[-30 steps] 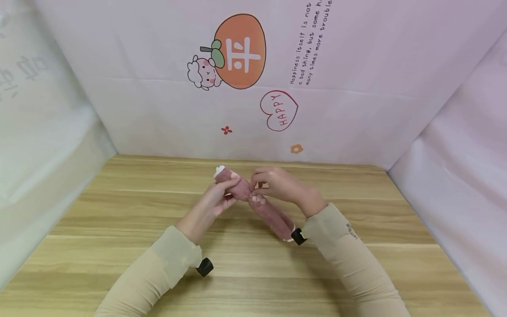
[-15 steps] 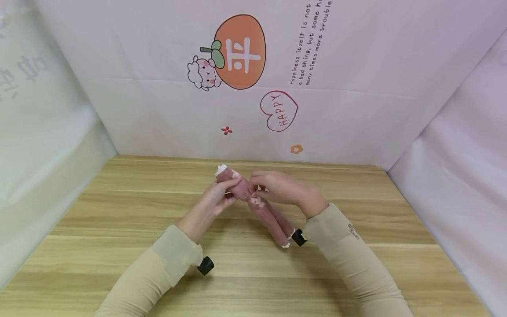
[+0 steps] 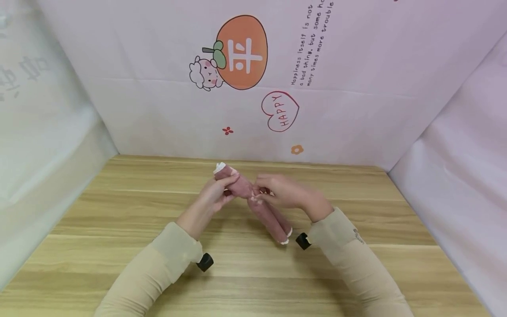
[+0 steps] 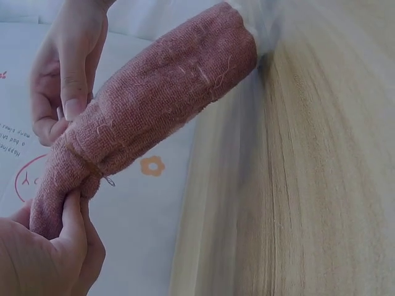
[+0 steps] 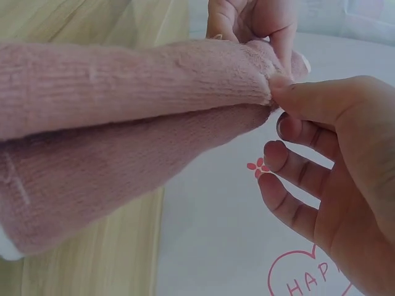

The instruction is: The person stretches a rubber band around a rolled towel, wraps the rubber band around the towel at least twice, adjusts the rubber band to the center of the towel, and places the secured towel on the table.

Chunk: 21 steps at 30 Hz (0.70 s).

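A dusty-pink terry towel (image 3: 266,218), rolled and cinched at its middle, is held above the table by both hands. Below the cinch two rolled legs with white ends hang toward the front right. My left hand (image 3: 215,193) grips the shorter upper part, thumb across the top. At the cinch, my right hand (image 3: 283,191) pinches with thumb and index finger, its other fingers loosely bent in the right wrist view. A thin brown band (image 4: 86,159) circles the towel there in the left wrist view. What exactly the right fingertips pinch, band or cloth, I cannot tell.
The wood-grain table (image 3: 237,281) lies beneath. White printed cloth (image 3: 158,119) rises behind it and along both sides. Small black cameras sit at both wrists, the right camera (image 3: 303,241) close to the towel's lower ends.
The two lower legs of the towel have swung and show side by side, apart from the right wrist camera. My right hand has shifted slightly right and down; the left grip stays.
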Each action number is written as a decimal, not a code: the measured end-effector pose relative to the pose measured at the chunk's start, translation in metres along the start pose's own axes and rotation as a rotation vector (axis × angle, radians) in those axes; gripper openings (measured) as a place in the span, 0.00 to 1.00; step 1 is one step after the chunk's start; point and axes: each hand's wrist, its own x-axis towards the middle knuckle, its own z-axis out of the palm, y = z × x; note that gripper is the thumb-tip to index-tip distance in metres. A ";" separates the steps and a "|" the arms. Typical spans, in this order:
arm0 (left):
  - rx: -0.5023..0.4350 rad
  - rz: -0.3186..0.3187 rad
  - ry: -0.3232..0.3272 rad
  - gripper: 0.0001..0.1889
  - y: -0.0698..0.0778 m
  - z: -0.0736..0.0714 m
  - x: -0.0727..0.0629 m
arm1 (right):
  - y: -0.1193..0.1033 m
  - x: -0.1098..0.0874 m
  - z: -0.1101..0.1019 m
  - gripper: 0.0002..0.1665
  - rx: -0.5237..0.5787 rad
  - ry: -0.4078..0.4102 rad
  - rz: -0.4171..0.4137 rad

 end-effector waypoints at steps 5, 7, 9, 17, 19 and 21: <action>0.001 0.002 0.006 0.04 0.000 0.002 0.000 | -0.001 -0.007 0.000 0.07 -0.005 0.017 -0.005; -0.002 0.005 0.007 0.03 0.000 0.002 0.000 | -0.002 -0.009 0.000 0.08 -0.006 0.028 -0.023; -0.006 0.010 0.009 0.03 0.001 0.001 0.001 | -0.003 -0.010 0.000 0.09 -0.010 0.036 -0.045; -0.001 0.010 0.025 0.03 0.003 -0.003 0.003 | -0.003 -0.010 0.000 0.09 -0.023 0.033 -0.060; -0.003 0.009 0.027 0.03 0.003 -0.004 0.004 | -0.003 -0.010 0.000 0.09 -0.023 0.032 -0.053; -0.009 0.009 0.031 0.03 0.003 -0.004 0.004 | -0.002 -0.009 0.000 0.08 -0.023 0.033 -0.055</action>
